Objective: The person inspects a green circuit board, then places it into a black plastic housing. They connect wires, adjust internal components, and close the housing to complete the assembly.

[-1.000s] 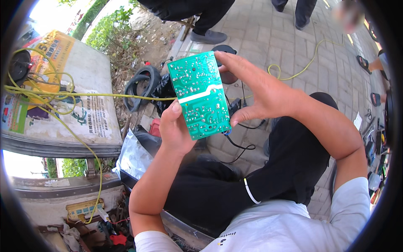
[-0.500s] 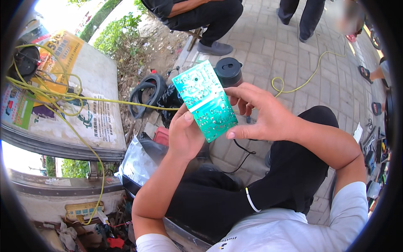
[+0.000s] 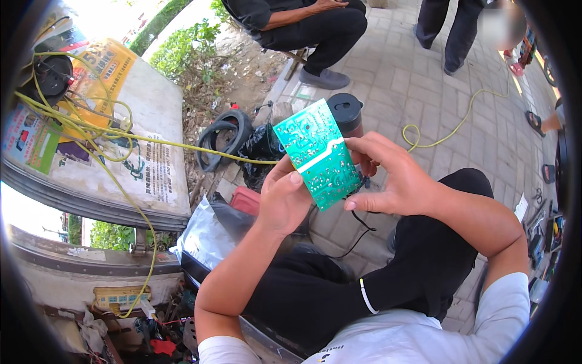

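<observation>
A green circuit board (image 3: 330, 185) is held up in front of me, tilted, its solder-dotted side showing and a pale band across its middle. My left hand (image 3: 285, 200) is closed on its left edge, thumb on the near face; the other fingers are mostly hidden behind it. At the right edge, my right hand (image 3: 394, 176) is curled round the board. Its index fingertip meets that edge and its thumb lies by the lower right corner, while the remaining fingers bend in beside the board.
A dark lidded cup (image 3: 346, 112) stands on the paving beyond the board. Left of it lie a black tyre (image 3: 224, 139) and a black plastic bag (image 3: 260, 151). Yellow cable (image 3: 200, 148) runs from a white panel (image 3: 160, 109). A seated person (image 3: 309, 36) is at the far side.
The view has shifted, so the surroundings sit lower and further right. The board has turned slightly in my hands; both hands stay at its edges.
</observation>
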Tool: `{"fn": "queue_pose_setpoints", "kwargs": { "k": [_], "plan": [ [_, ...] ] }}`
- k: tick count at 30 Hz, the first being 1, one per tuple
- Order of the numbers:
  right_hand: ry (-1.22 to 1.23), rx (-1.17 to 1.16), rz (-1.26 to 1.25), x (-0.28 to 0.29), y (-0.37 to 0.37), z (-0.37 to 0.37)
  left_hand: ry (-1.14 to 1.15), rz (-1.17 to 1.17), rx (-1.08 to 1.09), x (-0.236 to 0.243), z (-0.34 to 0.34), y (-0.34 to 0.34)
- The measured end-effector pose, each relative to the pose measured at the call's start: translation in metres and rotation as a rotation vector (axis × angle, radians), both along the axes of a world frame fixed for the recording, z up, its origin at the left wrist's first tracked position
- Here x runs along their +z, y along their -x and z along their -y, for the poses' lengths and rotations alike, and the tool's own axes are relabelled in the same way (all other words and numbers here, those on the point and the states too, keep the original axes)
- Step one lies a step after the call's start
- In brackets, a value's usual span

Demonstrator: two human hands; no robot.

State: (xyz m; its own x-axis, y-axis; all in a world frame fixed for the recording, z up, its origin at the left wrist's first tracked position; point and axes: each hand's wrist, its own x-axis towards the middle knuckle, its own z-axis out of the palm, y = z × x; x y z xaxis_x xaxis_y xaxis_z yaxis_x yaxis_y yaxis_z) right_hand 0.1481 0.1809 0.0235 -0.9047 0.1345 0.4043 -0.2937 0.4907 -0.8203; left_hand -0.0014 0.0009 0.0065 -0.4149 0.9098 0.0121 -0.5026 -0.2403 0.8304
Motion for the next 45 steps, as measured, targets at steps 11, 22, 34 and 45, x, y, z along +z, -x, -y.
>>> {"fn": "queue_pose_setpoints", "kwargs": {
  "k": [11, 22, 34, 45],
  "plan": [
    [0.012, -0.001, 0.003, 0.000, 0.001, -0.002, -0.067, 0.095, 0.030, 0.004, 0.000, -0.005],
    [-0.006, -0.019, -0.009, 0.001, 0.002, -0.003, -0.044, 0.047, 0.040, 0.000, 0.000, -0.001],
    [0.024, -0.096, 0.099, -0.003, -0.004, 0.011, -0.021, -0.080, 0.189, -0.007, -0.001, -0.008],
    [0.791, 0.272, 0.192, -0.010, -0.006, -0.003, 0.074, -1.012, 0.335, 0.009, 0.003, -0.030]
  ]
}}
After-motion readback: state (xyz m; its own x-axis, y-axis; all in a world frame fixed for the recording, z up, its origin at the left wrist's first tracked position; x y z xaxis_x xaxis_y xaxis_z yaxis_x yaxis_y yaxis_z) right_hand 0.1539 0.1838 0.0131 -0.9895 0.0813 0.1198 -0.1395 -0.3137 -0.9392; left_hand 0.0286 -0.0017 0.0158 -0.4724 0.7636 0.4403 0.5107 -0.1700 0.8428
